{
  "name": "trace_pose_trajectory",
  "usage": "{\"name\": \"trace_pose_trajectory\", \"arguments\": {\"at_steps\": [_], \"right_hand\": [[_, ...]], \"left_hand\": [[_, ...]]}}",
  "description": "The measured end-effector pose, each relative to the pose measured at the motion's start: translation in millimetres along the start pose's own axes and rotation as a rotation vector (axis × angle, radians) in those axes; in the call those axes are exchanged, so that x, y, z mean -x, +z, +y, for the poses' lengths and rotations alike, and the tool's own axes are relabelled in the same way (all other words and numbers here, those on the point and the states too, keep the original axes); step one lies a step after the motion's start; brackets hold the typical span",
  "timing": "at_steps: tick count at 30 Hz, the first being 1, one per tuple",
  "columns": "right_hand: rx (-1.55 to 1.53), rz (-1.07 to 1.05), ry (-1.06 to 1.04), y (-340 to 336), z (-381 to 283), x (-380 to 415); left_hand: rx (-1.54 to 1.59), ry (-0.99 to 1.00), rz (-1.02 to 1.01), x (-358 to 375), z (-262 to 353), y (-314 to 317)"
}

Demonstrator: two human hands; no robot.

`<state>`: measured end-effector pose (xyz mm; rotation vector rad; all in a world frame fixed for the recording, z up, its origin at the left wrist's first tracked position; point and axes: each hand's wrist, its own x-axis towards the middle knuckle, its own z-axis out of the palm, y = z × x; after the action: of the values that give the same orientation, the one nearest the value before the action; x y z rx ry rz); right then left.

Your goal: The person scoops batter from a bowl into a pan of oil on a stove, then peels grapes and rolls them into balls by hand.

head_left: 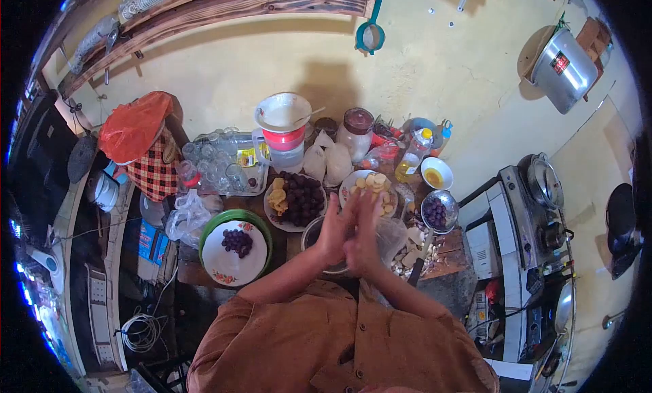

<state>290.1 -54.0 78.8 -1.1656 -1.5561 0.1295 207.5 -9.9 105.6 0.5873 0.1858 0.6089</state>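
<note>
My left hand (pixel 334 231) and my right hand (pixel 367 240) are brought together, palms facing, fingers stretched out and pointing away from me. Whether anything lies between the palms is hidden. Beneath them is a metal bowl (pixel 309 234), mostly covered by the hands. Just beyond sits a plate of dark purple round balls (pixel 303 196) and yellow pieces (pixel 277 197). Behind my fingertips, another plate holds pale yellow pieces (pixel 372 184). On the left, small dark purple balls (pixel 237 243) lie on a floral white plate (pixel 224 267), which rests on a green round tray (pixel 266 233).
Dark balls fill a frying pan (pixel 439 213) at the right, near scattered peelings (pixel 411 257). An oil bottle (pixel 413 155) and a white bowl of yellow liquid (pixel 436 173) stand behind. Glassware crowds a tray (pixel 255 182) at back left. A stove (pixel 536 223) is far right.
</note>
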Motion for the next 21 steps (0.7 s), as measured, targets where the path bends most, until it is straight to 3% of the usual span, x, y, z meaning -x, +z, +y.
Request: {"name": "trace_pose_trajectory", "arguments": {"at_steps": [1, 5, 6, 8, 9, 10, 13, 14, 15, 16, 18, 19, 21], "right_hand": [[-0.011, 0.123, 0.105, -4.9, 4.7, -6.0], [0.031, 0.077, 0.020, -5.1, -22.9, -7.1], [0.016, -0.059, -0.201, -4.9, -25.5, -2.4], [0.118, -0.058, -0.106, -11.5, -27.3, -7.1], [0.215, -0.070, -0.008, -16.4, -26.5, -9.4], [-0.046, 0.121, -0.003, -13.8, -9.7, -15.7], [0.015, 0.168, -0.039, -27.9, -22.4, -26.4], [0.054, 0.028, 0.009, -25.3, -42.0, -20.0], [0.054, 0.032, 0.008, -19.8, -39.8, -14.2], [0.081, -0.061, -0.030, -14.0, -32.2, -8.8], [0.111, -0.150, -0.066, -15.6, -26.3, -11.8], [0.151, -0.042, -0.054, -25.8, -24.6, -21.3], [0.227, 0.174, -0.035, -40.5, -22.0, -35.6]], "left_hand": [[0.000, -0.001, -0.001, 1.6, -5.8, 0.4], [-0.050, -0.200, -0.020, 2.2, -11.5, 6.3], [-0.058, -0.091, 0.012, -2.2, -4.2, 9.0], [-0.087, 0.065, 0.009, -3.1, 9.8, 18.9], [-0.087, 0.061, 0.005, -3.0, 7.3, 19.4], [-0.123, 0.062, -0.079, -0.2, 1.3, 19.7], [-0.132, -0.007, -0.194, 6.9, -13.9, 19.8], [-0.248, 0.043, -0.158, 7.1, -12.8, 18.1], [-0.366, 0.091, -0.123, 6.2, -11.8, 16.4], [-0.133, 0.090, -0.054, 1.1, -10.2, 14.7], [-0.150, 0.191, -0.136, 3.4, -5.2, 20.4], [-0.159, 0.295, -0.209, 6.3, -5.0, 23.0], [-0.237, 0.257, -0.174, 14.6, -18.4, 20.4]]}}
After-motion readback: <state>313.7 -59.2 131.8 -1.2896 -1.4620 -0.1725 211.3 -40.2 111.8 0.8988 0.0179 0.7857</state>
